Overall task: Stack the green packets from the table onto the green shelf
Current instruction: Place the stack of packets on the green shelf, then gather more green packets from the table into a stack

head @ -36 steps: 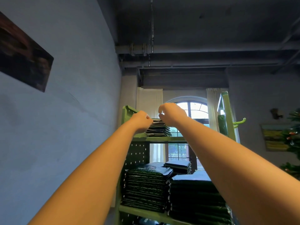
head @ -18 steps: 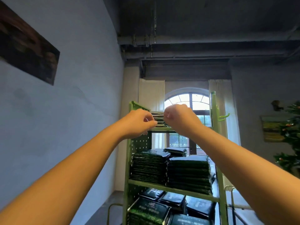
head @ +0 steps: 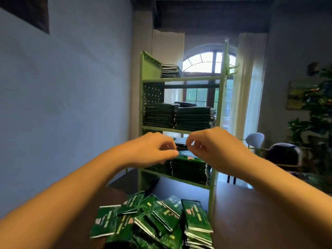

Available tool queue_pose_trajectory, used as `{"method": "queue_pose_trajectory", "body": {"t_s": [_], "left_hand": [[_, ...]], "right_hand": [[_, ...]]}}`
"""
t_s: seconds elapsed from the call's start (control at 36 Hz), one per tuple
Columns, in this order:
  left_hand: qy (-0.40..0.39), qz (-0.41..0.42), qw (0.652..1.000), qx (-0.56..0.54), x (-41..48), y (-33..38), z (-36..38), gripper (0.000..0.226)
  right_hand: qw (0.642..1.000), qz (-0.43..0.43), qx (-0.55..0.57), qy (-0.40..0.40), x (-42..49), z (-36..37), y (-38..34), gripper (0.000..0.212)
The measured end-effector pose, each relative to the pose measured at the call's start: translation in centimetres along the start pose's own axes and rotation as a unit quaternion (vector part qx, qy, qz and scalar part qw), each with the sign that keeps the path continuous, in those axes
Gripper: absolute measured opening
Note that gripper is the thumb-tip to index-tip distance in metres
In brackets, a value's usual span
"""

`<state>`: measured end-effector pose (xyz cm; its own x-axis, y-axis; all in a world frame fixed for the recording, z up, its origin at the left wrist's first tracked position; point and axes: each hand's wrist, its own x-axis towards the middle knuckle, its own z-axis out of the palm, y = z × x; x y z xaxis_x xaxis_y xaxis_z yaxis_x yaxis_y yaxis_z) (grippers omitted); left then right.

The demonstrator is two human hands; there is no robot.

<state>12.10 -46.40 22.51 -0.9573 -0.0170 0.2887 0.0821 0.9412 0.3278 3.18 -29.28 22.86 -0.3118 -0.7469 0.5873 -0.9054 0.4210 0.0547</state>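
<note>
We log: left hand [head: 152,151] and right hand [head: 213,150] partly hide third-tier stacks [head: 188,168] on green shelf [head: 181,79]; packet pile [head: 156,221] cropped at bottom edge, print blurred.
</note>
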Motion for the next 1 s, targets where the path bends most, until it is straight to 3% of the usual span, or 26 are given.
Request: {"method": "queue_pose_trajectory", "body": {"t_s": [0.33, 0.47, 0.58, 0.72, 0.81, 0.92, 1.0], "left_hand": [[-0.099, -0.043, 0.994, -0.006, -6.2, -0.7, 9.9, 0.029], [-0.106, -0.075, 0.991, -0.016, -6.4, -2.6, 14.6, 0.031], [-0.077, -0.108, 0.991, -0.027, -5.7, -4.2, 18.6, 0.038], [0.015, -0.138, 0.984, -0.111, -4.8, -3.5, 23.0, 0.043], [0.048, -0.133, 0.984, -0.111, -3.6, -2.6, 24.6, 0.049], [0.064, -0.112, 0.990, -0.054, -1.6, -1.3, 25.5, 0.054], [0.028, -0.130, 0.989, -0.060, 0.2, -0.8, 26.0, 0.056]], "right_hand": [[0.988, 0.040, 0.012, -0.148, -11.5, 7.6, 1.1, 0.021], [0.989, 0.085, 0.008, -0.123, -14.7, 12.8, 2.9, 0.017], [0.981, 0.141, 0.065, -0.116, -16.4, 16.6, 4.9, 0.014], [0.939, 0.254, 0.218, -0.080, -17.2, 20.0, 6.6, 0.017], [0.902, 0.314, 0.285, -0.076, -17.1, 21.3, 7.0, 0.031], [0.892, 0.316, 0.314, -0.072, -16.5, 22.1, 7.3, 0.048], [0.891, 0.299, 0.333, -0.073, -16.4, 22.7, 7.3, 0.049]]}}
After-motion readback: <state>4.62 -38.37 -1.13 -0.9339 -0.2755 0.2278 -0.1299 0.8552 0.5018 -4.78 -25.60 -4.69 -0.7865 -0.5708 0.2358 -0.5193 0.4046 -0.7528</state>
